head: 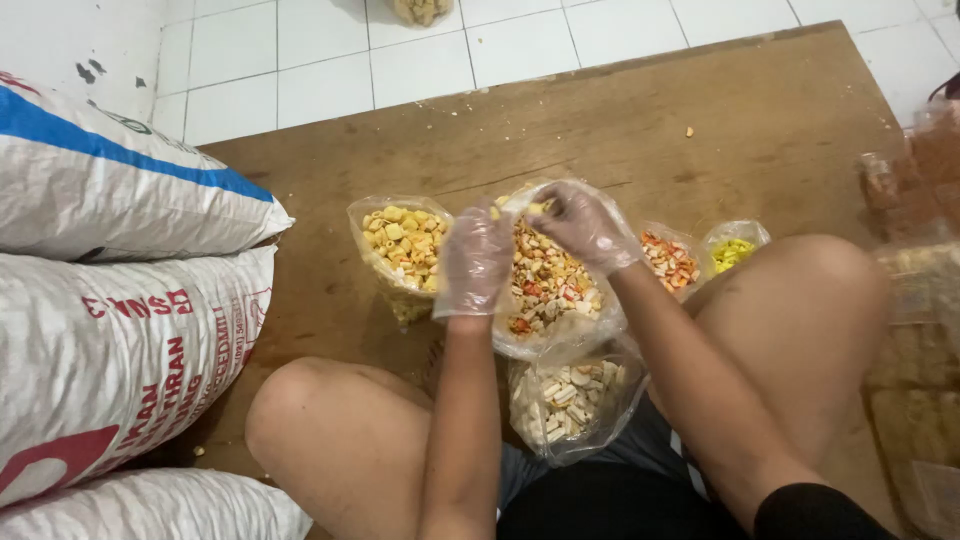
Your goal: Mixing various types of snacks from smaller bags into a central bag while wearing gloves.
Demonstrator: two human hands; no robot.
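A brown board [600,130] lies on a white tiled floor [330,60], sacks [110,300] stacked at nine o'clock. Mid-board, both gloved hands work at an open mixed-snack bag [550,290]: the left hand [474,258] grips its near rim, the right hand [583,228] pinches the rim at twelve o'clock. A yellow bag [405,245] sits just at ten o'clock, a white bag [570,400] at six.

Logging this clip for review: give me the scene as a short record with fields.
setting: wooden board on a tiled floor
left hand: gloved, holding the rim of the mixed-snack bag
right hand: gloved, at the same bag's top edge
nearby: yellow-snack bag, white-snack bag, orange-snack bag
left side: stacked sacks
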